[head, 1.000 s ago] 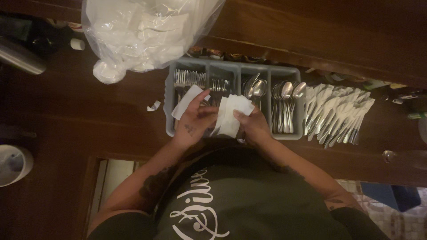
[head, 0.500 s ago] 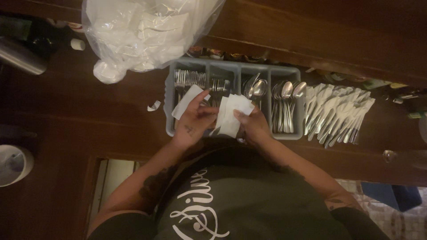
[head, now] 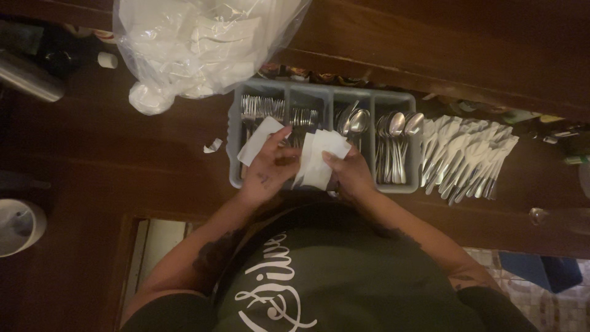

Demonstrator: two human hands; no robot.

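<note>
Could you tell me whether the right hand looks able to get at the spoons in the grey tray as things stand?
Probably yes: the spoons lie uncovered just beside the right hand, but it holds a white napkin, so it isn't free.

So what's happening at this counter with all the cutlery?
A person stands at a dark wooden counter, both hands over a grey cutlery tray of forks and spoons. The left hand holds a white napkin; the right hand holds a small stack of napkins. Napkin-wrapped cutlery lies in a row right of the tray, and a clear plastic bag sits behind it.
</note>
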